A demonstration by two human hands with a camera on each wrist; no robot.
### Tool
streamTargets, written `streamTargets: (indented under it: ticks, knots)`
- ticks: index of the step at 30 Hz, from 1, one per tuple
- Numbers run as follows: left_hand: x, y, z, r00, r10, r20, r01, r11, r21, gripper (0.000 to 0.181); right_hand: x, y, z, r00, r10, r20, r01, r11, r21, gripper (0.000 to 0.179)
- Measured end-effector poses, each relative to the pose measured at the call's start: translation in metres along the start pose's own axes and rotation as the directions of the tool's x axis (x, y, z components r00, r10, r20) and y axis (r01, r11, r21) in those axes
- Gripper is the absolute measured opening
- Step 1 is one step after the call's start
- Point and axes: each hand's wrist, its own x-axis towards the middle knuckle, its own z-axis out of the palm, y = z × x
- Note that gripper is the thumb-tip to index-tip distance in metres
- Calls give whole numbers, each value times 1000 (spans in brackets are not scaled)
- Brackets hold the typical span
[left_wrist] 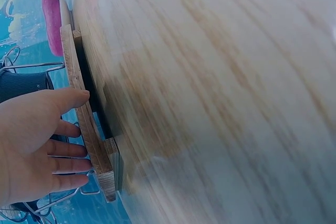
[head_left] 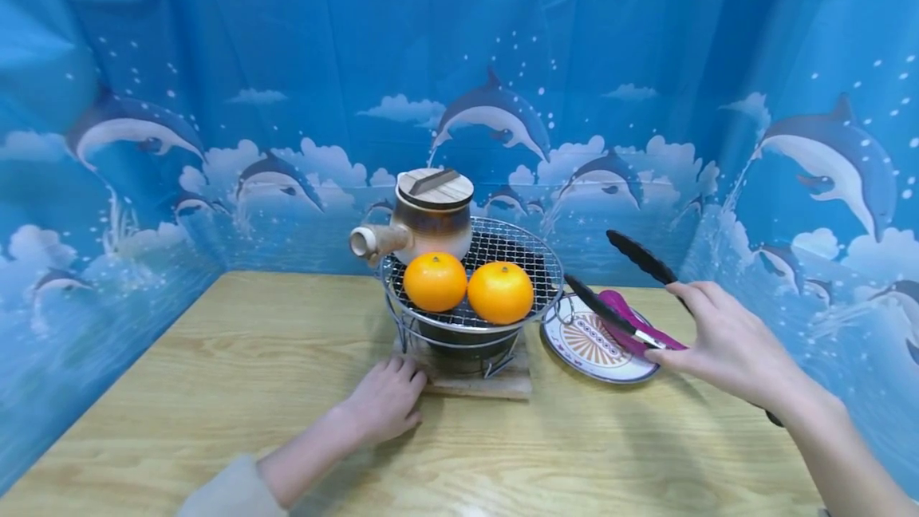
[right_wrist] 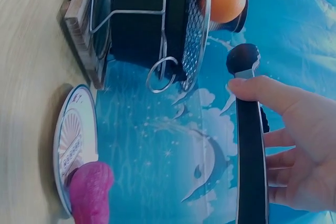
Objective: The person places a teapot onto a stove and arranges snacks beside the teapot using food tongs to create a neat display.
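My left hand [head_left: 388, 397] lies at the front left corner of the wooden board [head_left: 474, 386] under a small black charcoal stove [head_left: 459, 344]. In the left wrist view its fingers are nearly straight, the thumb right at the board's edge. On the right, my right hand [head_left: 732, 341] grips black-tipped tongs [right_wrist: 252, 156], thumb on one arm and fingers by the other. The tongs' arms are spread, with nothing between their tips. They overlap a purple sweet potato [right_wrist: 93, 187] on a patterned plate [head_left: 574, 359] in the head view.
Two oranges, one left [head_left: 435, 282] and one right [head_left: 500, 294], sit on the stove's round wire grill [head_left: 510, 242]. Behind them stands a brown-and-white side-handled pot [head_left: 434, 223] with a wooden lid [head_left: 431, 188]. A blue dolphin curtain [head_left: 316, 102] surrounds the wooden table [head_left: 179, 397].
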Motion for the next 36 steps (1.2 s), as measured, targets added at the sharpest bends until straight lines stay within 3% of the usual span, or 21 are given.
streamTargets:
  ticks: [16, 22, 36]
  knots:
    - [0, 0, 0, 1000, -5, 9, 5, 1000, -1, 39, 0, 32, 18, 994, 87, 70, -86, 996, -26, 93]
    - [0, 1, -1, 1000, -7, -2, 7, 1000, -2, 37, -2, 43, 25, 992, 97, 82, -95, 995, -32, 87]
    - [0, 0, 1, 1000, 3, -17, -3, 1000, -9, 37, -7, 64, 38, 982, 126, 138, -115, 990, -85, 92]
